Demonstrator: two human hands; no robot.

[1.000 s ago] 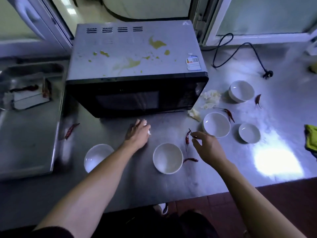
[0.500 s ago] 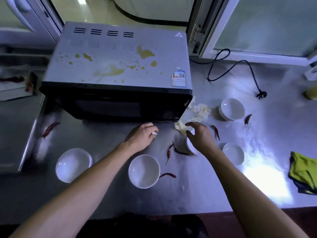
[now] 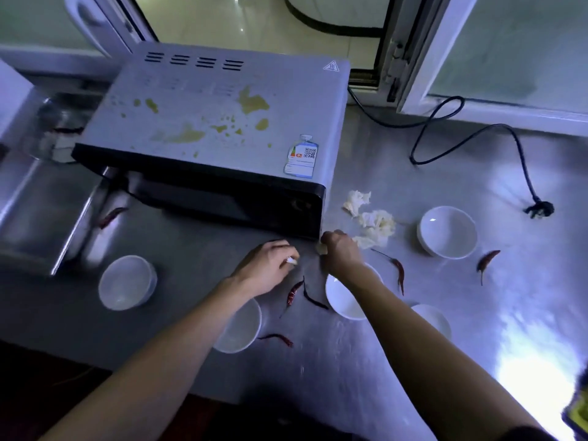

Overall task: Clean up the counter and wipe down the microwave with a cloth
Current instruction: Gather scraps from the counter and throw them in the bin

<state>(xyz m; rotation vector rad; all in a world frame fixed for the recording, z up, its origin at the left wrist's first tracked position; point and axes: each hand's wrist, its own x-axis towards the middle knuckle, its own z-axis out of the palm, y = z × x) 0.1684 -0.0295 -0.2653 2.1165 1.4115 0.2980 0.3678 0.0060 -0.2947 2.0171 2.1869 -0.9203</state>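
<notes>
The microwave (image 3: 222, 122) stands on the steel counter (image 3: 366, 361), its grey top spattered with yellow stains. My left hand (image 3: 267, 268) rests in front of its door, fingers curled round a small white scrap (image 3: 291, 261). My right hand (image 3: 342, 254), at the microwave's front right corner, pinches a pale cabbage piece (image 3: 321, 248). More cabbage scraps (image 3: 375, 221) lie just right of that hand. Dried red chillies (image 3: 291, 296) lie scattered between several white bowls (image 3: 447, 232). A yellow-green cloth (image 3: 577, 415) peeks in at the lower right edge.
A sink (image 3: 38, 211) sits left of the microwave, with a chilli (image 3: 111, 216) at its rim. The black power cord and plug (image 3: 537, 210) trail across the back right counter. A window frame (image 3: 423, 58) stands behind.
My right hand has moved left and back to the microwave's corner and closed on a cabbage piece. My left hand has stayed by the door with its scrap. The camera has shifted right.
</notes>
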